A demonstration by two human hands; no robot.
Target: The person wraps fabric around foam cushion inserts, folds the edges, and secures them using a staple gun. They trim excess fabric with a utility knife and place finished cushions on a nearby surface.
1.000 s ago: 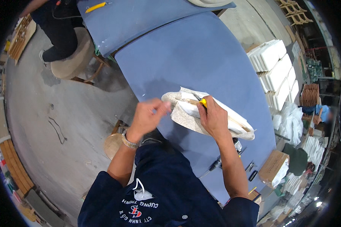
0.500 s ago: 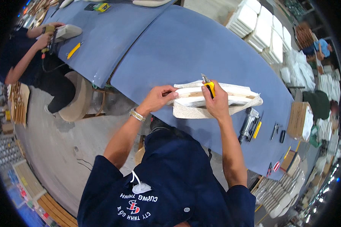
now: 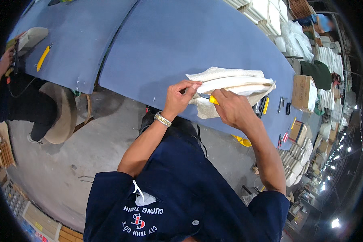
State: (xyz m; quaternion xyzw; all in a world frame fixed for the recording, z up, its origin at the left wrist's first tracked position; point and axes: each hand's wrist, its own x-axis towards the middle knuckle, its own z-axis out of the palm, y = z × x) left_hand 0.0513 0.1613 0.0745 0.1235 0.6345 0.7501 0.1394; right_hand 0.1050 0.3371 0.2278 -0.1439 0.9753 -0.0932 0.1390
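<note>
A long padded piece (image 3: 237, 84) with a white inside lies on the blue-grey table, a flap of off-white fabric (image 3: 224, 74) spread along its far side and another along its near side. At its left end, my left hand (image 3: 180, 96) is closed, thumb and fingers pinching the fabric edge. My right hand (image 3: 234, 109) grips a yellow utility knife (image 3: 213, 99) over the near flap. Its blade points left, close to my left fingertips; whether it touches the fabric I cannot tell.
Right of the piece, a staple gun (image 3: 257, 107), partly hidden, lies by a second yellow knife (image 3: 266, 105). Beyond are a black object (image 3: 288, 108) and a cardboard box (image 3: 301, 93). At far left, a co-worker's hand (image 3: 5, 62) holds a tool near another yellow knife (image 3: 43, 57).
My right hand has turned the knife from pointing away to pointing left and brought its blade near my left fingers. The far flap now spreads wider. The whole view has shifted.
</note>
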